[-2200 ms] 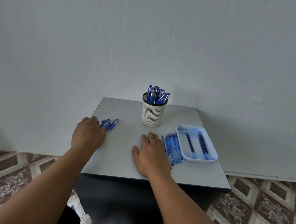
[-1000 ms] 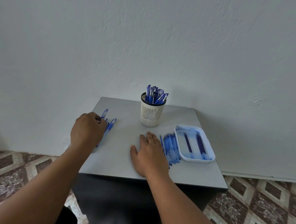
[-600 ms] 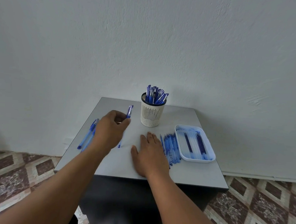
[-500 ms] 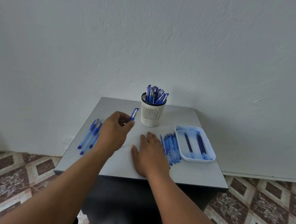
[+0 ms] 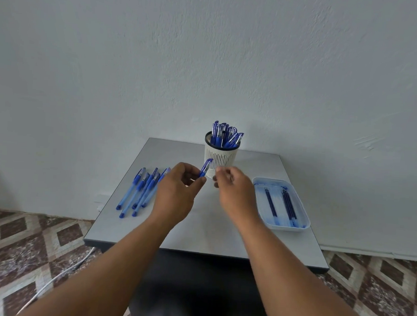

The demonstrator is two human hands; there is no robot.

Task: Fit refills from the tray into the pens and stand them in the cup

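Observation:
My left hand (image 5: 176, 195) is raised above the grey table (image 5: 198, 233) and pinches a blue pen (image 5: 205, 168), cap end up, just in front of the white slotted cup (image 5: 221, 158). Several capped blue pens stand in that cup. My right hand (image 5: 234, 193) hovers close beside the pen's tip end with loosely curled fingers and nothing in it. To the right lies the white tray (image 5: 303, 222) holding a few dark blue refills (image 5: 270, 203). Several more blue pens (image 5: 142, 193) lie in a row on the table's left side.
The small table stands against a plain white wall. Patterned floor tiles surround it, and a white cable (image 5: 56, 278) runs across the floor at the lower left. My right forearm covers the table area beside the tray.
My left hand picked one pen from the left row and carried it to the middle, in front of the cup. My right hand lifted off the table and came up beside the pen.

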